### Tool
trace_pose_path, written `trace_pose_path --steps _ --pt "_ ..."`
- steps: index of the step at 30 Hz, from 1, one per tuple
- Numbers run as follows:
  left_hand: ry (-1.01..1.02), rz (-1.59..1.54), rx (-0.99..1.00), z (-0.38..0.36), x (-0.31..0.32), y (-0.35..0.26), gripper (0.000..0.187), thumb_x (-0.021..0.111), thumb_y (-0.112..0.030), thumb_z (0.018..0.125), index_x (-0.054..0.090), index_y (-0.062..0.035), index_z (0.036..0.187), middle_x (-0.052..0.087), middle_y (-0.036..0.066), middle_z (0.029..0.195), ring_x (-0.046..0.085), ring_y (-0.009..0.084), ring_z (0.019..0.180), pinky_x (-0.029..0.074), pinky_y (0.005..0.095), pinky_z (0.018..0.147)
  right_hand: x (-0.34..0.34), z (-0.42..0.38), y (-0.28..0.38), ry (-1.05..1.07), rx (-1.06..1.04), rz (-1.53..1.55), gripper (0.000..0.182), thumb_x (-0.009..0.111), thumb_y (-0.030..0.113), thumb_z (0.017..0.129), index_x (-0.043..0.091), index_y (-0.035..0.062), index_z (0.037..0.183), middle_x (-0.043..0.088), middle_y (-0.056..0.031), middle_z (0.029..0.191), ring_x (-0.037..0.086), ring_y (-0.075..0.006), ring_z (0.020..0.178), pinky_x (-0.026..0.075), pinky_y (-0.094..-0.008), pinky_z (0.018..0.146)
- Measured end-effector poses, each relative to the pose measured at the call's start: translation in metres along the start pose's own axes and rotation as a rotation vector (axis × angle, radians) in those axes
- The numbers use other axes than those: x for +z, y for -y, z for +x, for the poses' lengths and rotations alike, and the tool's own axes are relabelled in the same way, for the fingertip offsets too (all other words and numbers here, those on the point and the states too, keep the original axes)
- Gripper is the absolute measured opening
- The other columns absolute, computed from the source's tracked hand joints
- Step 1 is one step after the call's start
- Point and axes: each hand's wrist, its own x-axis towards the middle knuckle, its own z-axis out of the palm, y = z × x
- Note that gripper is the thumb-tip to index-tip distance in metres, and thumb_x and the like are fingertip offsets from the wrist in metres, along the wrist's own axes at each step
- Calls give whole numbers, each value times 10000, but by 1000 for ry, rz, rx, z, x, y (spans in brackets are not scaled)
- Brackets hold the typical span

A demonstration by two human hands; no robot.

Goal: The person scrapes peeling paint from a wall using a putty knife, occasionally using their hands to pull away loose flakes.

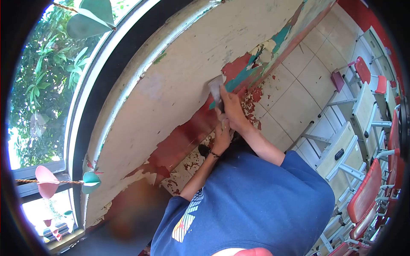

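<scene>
My right hand is closed around the upper part of a paint scraper, whose wide, pale blade lies against the wall. Just below, my left hand is closed at the lower end of the same scraper, its wrist wearing a dark bracelet. Much of the handle is hidden by my fingers. Cream paint covers most of the wall, with ragged edges where red and teal layers show. Around the blade the bare patch is mostly red, with a teal strip to its upper right.
Paint flakes litter the tiled floor along the wall's foot. Several red chairs and pale desks crowd the right side. A window with a hanging paper garland is on the left.
</scene>
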Motion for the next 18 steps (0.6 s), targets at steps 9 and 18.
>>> trace_pose_path --steps 9,18 --pt "83 111 -67 7 -9 -12 340 374 -328 983 503 -17 932 479 -23 696 428 41 565 336 207 460 3 1 24 80 27 71 469 423 448 946 483 72 671 463 -20 495 386 -91 350 260 -230 328" --pt "45 85 32 13 -3 -14 348 383 -332 979 499 -12 907 475 -29 676 421 47 542 319 215 455 4 10 19 -23 -20 67 492 418 467 941 457 69 654 441 -20 477 363 -97 336 239 -241 313"
